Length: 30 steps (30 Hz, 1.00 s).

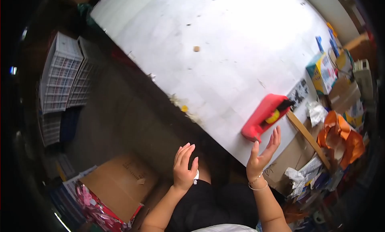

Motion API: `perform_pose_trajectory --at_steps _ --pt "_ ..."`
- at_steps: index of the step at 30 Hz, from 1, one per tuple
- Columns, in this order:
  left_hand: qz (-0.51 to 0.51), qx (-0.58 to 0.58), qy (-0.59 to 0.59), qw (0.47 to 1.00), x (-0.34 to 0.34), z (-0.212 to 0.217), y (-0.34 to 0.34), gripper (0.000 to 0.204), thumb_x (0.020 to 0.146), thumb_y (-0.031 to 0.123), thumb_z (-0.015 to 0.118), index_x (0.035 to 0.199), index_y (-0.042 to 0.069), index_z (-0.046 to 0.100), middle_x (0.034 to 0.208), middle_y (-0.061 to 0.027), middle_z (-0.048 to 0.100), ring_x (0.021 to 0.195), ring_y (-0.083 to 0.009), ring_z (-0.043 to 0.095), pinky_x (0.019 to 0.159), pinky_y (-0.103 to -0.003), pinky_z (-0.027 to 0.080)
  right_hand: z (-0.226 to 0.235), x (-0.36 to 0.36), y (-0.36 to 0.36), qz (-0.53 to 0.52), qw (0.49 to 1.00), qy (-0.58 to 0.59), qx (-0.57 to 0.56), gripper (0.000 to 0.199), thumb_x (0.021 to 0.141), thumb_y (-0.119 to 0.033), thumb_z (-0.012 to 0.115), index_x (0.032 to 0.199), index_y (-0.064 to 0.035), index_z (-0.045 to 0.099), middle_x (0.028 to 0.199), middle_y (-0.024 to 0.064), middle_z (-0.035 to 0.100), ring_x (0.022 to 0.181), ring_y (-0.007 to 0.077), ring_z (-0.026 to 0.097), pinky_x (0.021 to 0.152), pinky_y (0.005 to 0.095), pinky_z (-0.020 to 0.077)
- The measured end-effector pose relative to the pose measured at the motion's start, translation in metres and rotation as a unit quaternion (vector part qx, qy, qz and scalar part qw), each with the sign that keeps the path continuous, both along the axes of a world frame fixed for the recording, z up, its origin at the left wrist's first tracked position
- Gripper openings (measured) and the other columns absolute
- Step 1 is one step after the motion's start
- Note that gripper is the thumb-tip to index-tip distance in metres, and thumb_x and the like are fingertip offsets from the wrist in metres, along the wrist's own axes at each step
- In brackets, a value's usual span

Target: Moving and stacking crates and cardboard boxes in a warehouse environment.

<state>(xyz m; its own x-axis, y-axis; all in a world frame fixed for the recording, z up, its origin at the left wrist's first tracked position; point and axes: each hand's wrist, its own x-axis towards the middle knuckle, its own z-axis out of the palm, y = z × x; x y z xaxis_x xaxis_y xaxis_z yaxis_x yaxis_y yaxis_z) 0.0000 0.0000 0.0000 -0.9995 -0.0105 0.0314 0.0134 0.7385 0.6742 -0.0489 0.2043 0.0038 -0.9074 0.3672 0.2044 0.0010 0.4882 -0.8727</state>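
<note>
Appearing blurred at near corner of bench [216,83], red tape dispenser [258,116] is just past right hand's [258,163] uncurled, empty fingers [275,139], contact unclear; left hand [185,175] unclenched, well apart.

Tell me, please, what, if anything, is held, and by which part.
The right hand holds nothing, open near the red tape dispenser. Whether the left hand holds the white scrap beside it cannot be told.

- left hand [184,172]: bare, small white patch [196,177] beside it, unclear what
- right hand [261,160]: bare, 2 thin pale bracelets [260,188]
- forearms [163,210] uncovered
- black shorts [216,206]
- white top [222,228], sliver only
</note>
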Motion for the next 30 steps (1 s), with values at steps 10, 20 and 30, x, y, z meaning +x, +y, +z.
perform_pose_trajectory --at_steps 10,20,30 --pt "0.217 0.627 0.14 0.735 -0.024 0.08 -0.17 0.046 0.068 -0.009 0.046 0.112 0.005 0.04 0.118 -0.0148 0.036 0.077 -0.0095 0.042 0.062 -0.019 0.037 0.035 -0.032 -0.199 0.354 0.931 -0.087 0.022 0.047 0.067 0.003 0.052 0.112 -0.0004 0.038 0.123 0.0181 0.032 0.112 0.031 0.035 0.089 0.0345 0.0326" --pt "0.201 0.621 0.268 0.708 -0.007 0.149 -0.257 0.053 0.066 -0.001 0.049 0.116 0.011 0.036 0.119 -0.0157 0.035 0.075 -0.0124 0.044 0.058 -0.022 0.038 0.066 -0.064 -0.291 0.477 0.872 -0.106 0.01 0.043 0.07 0.004 0.047 0.112 -0.0004 0.039 0.124 0.0136 0.032 0.111 0.0241 0.037 0.086 0.0315 0.0369" --pt "0.276 0.588 0.298 0.699 -0.063 0.164 -0.343 0.052 0.06 -0.009 0.044 0.109 0.008 0.041 0.115 -0.0139 0.038 0.073 -0.0109 0.042 0.058 -0.021 0.035 0.073 -0.146 -0.337 0.446 0.887 -0.106 0.052 0.038 0.071 0.004 0.048 0.108 -0.0017 0.042 0.119 0.0134 0.036 0.105 0.0246 0.042 0.08 0.0293 0.0409"
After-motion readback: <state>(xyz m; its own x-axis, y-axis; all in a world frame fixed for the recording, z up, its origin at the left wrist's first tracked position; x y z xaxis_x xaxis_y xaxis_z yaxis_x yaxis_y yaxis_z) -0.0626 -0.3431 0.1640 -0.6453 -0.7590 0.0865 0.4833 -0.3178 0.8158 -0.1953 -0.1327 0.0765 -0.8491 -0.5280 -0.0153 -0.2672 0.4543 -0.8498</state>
